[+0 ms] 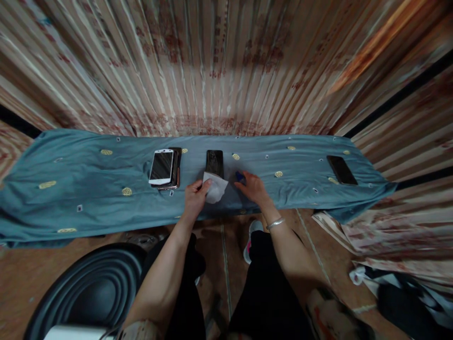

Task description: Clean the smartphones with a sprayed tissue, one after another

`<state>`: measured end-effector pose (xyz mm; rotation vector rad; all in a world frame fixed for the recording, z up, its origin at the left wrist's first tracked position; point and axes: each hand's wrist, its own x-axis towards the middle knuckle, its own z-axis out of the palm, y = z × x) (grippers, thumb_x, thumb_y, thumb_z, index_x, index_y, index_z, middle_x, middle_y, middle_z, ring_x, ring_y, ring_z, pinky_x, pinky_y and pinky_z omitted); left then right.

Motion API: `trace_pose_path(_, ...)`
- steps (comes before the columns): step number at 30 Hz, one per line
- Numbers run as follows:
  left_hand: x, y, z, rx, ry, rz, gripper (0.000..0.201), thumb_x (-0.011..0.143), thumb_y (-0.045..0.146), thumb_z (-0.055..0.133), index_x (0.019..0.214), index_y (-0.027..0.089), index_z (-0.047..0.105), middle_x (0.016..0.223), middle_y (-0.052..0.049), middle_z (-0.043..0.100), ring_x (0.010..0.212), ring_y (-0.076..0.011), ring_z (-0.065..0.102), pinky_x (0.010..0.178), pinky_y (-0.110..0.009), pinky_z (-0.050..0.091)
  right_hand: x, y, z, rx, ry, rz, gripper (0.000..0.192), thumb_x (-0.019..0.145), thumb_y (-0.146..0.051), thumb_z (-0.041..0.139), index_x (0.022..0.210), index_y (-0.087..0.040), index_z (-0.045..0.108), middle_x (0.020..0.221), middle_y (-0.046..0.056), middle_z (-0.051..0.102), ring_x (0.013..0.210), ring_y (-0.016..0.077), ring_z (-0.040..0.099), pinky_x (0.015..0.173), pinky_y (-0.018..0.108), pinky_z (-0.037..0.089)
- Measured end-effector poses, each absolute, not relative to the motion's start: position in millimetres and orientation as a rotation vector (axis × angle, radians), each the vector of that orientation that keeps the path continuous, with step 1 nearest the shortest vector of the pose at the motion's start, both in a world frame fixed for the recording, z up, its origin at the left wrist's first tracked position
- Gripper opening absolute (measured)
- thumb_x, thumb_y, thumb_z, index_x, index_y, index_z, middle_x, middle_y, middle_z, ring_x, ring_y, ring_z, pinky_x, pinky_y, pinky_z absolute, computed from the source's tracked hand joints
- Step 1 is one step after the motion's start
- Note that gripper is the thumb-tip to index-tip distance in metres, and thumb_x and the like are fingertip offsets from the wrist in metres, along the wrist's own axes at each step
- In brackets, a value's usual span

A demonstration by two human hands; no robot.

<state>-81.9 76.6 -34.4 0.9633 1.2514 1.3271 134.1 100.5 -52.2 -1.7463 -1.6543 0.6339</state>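
Observation:
My left hand (197, 197) pinches a piece of white tissue (215, 190) that hangs over the near end of a dark phone (214, 161). That phone lies flat on the blue patterned cloth (264, 160), its lower part covered by the tissue. To its right, my right hand (253, 187) closes around a small blue object (240, 178), mostly hidden by the fingers, so I cannot make out its kind. Left of the tissue sits a small stack of phones, a white phone (161, 166) on top. Another dark phone (341, 170) rests alone toward the right end.
Beige patterned curtains (198, 71) hang behind the cloth-covered surface and down the right side. A round black ribbed object (95, 283) is at the lower left. Dark and white fabric (406, 297) lies on the tiled floor (244, 283) at the right.

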Motion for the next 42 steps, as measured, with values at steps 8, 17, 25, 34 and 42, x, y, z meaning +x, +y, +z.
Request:
trace_pose_path(8,-75.8,76.1,-32.3,0.587,1.01,1.37,0.025,0.064,0.035,0.083,0.073,0.015,0.072,0.066,-0.001,0.069,0.061,-0.0133,0.063,0.062,-0.026,0.049,136.7,105.7,-26.4,-1.673,-1.437,0.92,0.02,0.077,-0.034,0.065,0.086,-0.018,0.073,0.078,0.005,0.073,0.08,0.0238,0.068,0.075,0.035,0.053)
trace_pose_path(17,-73.0,72.0,-26.9,0.526,1.002,1.32,0.015,0.071,0.02,0.072,0.086,0.018,0.072,0.075,-0.001,0.074,0.079,-0.0198,0.071,0.075,-0.032,0.056,105.0,63.7,8.9,-1.044,-0.821,1.79,0.029,0.074,-0.041,0.063,0.089,-0.019,0.074,0.092,0.009,0.076,0.073,0.0179,0.067,0.054,0.023,0.052)
trace_pose_path(25,-71.5,67.8,-22.9,0.543,0.933,1.287,0.014,0.069,0.021,0.069,0.082,0.016,0.073,0.074,-0.003,0.074,0.08,-0.0208,0.071,0.078,-0.032,0.052,105.5,58.2,18.7,-0.86,-0.727,1.975,0.047,0.078,-0.038,0.062,0.123,-0.024,0.064,0.08,0.001,0.072,0.047,0.0071,0.042,0.036,0.013,0.028)
trace_pose_path(34,-66.1,66.5,-21.6,0.552,0.906,1.289,0.02,0.067,0.014,0.062,0.084,0.019,0.07,0.071,0.001,0.072,0.064,-0.0128,0.063,0.068,-0.025,0.05,101.3,56.3,9.4,-0.909,-0.964,1.874,0.067,0.074,-0.042,0.074,0.137,-0.028,0.054,0.094,0.002,0.075,0.056,0.0101,0.057,0.042,0.018,0.042)
trace_pose_path(42,-63.7,63.0,-25.9,0.682,0.855,1.204,0.04,0.057,0.008,0.055,0.094,0.016,0.069,0.073,0.001,0.07,0.061,-0.0139,0.061,0.06,-0.026,0.049,83.8,59.7,-18.4,-1.098,-1.352,1.617,0.053,0.072,-0.025,0.069,0.124,-0.027,0.059,0.061,-0.01,0.062,0.044,0.0092,0.052,0.042,0.021,0.046)
